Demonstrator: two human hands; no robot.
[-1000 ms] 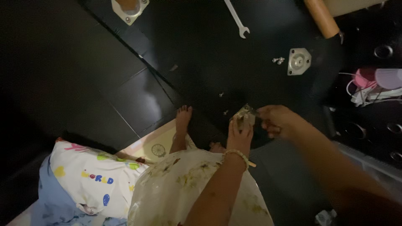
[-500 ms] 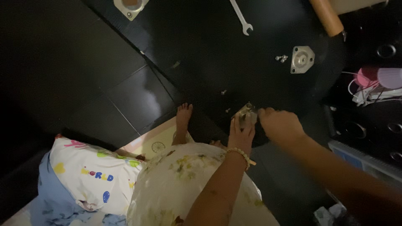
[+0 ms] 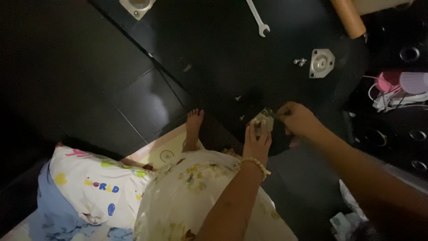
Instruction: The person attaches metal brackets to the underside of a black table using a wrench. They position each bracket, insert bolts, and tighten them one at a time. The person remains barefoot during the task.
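- Left hand (image 3: 257, 142) grip: fingers wrapped up around a small metal bracket plate (image 3: 262, 121), centre of frame, pressing it on the dark round panel (image 3: 223, 53).
- Right hand (image 3: 299, 119) grip: clenched, pinching something at the bracket plate's right edge; too small and dark to tell what.
- Key relation: bracket plate sits between the two hands, left hand just below it, right hand touching from the right. Both equally near.
- Bare foot (image 3: 194, 127) left of centre, resting at the panel edge, near the left hand.
- Printed pillow (image 3: 96, 187) lower left, on the floor.
- Second square plate (image 3: 137, 5) at top edge, left of centre.
- Wrench (image 3: 258, 18) top centre, long axis running up-left to down-right, well apart from both hands.
- Spare bracket plate (image 3: 322, 62) upper right with loose bolts (image 3: 299, 61) just beside it, above the right hand.
- Wooden leg (image 3: 348, 18) top right.
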